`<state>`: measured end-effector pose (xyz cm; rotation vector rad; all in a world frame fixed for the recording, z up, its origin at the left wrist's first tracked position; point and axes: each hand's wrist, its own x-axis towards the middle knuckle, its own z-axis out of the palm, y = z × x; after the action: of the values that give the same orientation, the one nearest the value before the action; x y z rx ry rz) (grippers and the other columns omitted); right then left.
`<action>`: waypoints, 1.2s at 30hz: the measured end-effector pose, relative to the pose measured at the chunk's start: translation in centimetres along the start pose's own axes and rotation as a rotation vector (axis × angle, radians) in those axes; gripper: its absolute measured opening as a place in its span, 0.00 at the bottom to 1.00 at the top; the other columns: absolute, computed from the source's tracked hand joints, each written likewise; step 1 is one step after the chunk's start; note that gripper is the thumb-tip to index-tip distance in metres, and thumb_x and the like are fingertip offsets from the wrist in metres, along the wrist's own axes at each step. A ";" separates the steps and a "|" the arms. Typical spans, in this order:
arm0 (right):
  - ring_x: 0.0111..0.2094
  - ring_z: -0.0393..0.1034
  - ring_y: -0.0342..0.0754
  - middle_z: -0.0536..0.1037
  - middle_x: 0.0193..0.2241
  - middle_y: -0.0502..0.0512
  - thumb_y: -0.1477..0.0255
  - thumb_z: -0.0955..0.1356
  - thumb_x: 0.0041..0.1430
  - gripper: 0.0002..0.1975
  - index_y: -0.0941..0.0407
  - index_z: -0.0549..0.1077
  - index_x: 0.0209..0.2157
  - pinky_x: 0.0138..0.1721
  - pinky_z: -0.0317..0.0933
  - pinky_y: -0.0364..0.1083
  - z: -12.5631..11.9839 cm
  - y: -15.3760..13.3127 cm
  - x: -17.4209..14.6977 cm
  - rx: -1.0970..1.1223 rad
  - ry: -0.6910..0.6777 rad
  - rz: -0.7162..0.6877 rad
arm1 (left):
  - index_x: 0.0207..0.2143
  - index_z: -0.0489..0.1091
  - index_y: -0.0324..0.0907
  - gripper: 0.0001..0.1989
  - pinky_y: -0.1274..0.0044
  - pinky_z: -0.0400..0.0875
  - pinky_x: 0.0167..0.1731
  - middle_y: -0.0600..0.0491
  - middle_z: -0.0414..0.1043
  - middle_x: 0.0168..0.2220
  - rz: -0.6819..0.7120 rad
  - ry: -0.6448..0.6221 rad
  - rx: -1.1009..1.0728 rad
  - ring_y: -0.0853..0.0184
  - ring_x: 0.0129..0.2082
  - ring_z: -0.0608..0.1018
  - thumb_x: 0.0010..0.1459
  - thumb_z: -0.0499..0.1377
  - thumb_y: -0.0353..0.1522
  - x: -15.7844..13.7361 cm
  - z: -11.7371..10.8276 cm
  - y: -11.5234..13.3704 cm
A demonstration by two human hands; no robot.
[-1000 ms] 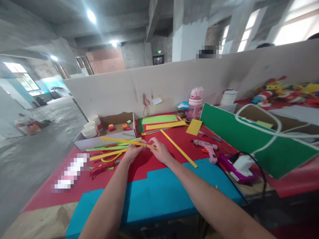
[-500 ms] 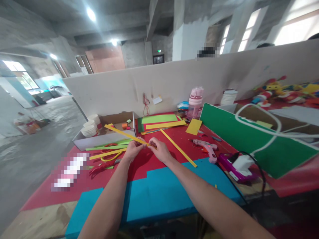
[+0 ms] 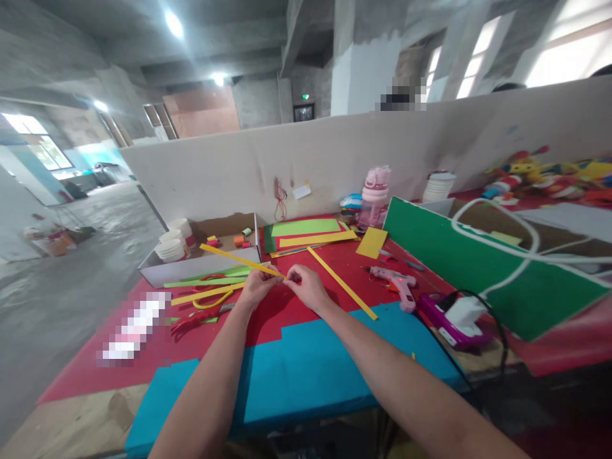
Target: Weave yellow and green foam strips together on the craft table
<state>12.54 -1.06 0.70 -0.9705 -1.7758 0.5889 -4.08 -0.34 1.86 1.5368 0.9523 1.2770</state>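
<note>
A long yellow paper strip (image 3: 229, 256) slants up to the left from between my hands. My left hand (image 3: 259, 285) is closed, pinching it near its lower right end. At that end, the fingertips of my right hand (image 3: 305, 286) are pinched together on the strip; the tip itself is mostly hidden by the fingers. Both hands are just above the red table covering, almost touching. A second yellow strip (image 3: 342, 283) lies slanting on the table, right of my right hand. Green strips (image 3: 205, 282) and another yellow strip (image 3: 205, 294) lie left of my left hand, beside red-handled scissors (image 3: 196, 322).
A pink glue gun (image 3: 396, 284) lies at the right, near a purple power strip (image 3: 454, 325) with a white plug and cables. A green board (image 3: 478, 268) stands behind it. A box (image 3: 201, 271) with paper cups and small rolls is at the back left; a pink bottle (image 3: 374, 197) stands behind.
The far end of the held strip has dipped slightly, and my right fingertips have shifted a little at its near end. The things on the table have stayed put.
</note>
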 end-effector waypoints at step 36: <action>0.26 0.64 0.43 0.70 0.22 0.47 0.71 0.67 0.52 0.05 0.55 0.66 0.27 0.28 0.57 0.41 -0.1 0.1 0.3 0.119 -0.026 0.086 | 0.24 0.75 0.35 0.12 0.79 0.62 0.24 0.52 0.73 0.20 -0.092 0.015 0.086 0.71 0.21 0.71 0.44 0.67 0.37 0.0 -0.1 -1.3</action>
<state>12.61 -0.78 0.84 -0.9637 -1.7075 0.7560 -4.23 0.08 0.68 1.5322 1.0876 1.1977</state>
